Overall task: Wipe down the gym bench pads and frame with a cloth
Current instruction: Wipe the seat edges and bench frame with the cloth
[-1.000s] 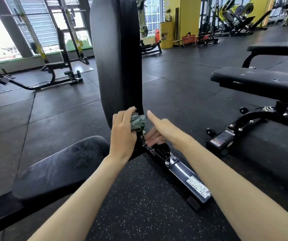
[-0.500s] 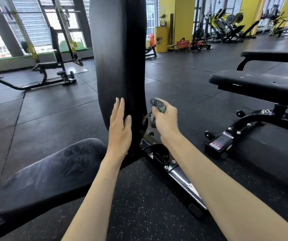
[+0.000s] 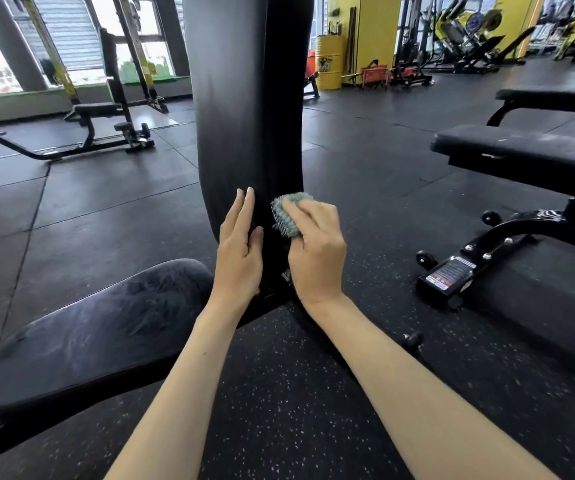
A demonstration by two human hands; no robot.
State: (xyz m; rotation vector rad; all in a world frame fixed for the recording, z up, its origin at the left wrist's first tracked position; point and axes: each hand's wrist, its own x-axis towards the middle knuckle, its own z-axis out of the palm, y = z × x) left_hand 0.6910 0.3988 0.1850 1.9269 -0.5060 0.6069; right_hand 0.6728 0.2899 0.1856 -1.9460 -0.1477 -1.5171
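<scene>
1. Back pad (image 3: 244, 98) stands upright in the centre of view. The seat pad (image 3: 106, 327) lies low at left, with streaky marks on its top.
2. Left hand (image 3: 241, 251) is flat on the lower front of the back pad. Its fingers (image 3: 244, 209) are straight and together, holding nothing.
3. Right hand (image 3: 317, 251) has its fingers curled round a bunched teal cloth (image 3: 288, 216).
4. Cloth touches the back pad's right edge near the bottom end, just beside the left hand.
5. Frame joint under the hands is mostly hidden, so I can't tell its detail.
6. Second bench (image 3: 521, 150) is at right, well apart. Its black base (image 3: 452, 271) has small wheels and sits on the speckled rubber floor (image 3: 106, 209).
7. Yellow drum (image 3: 329, 67) stands far back, beside a yellow wall.
</scene>
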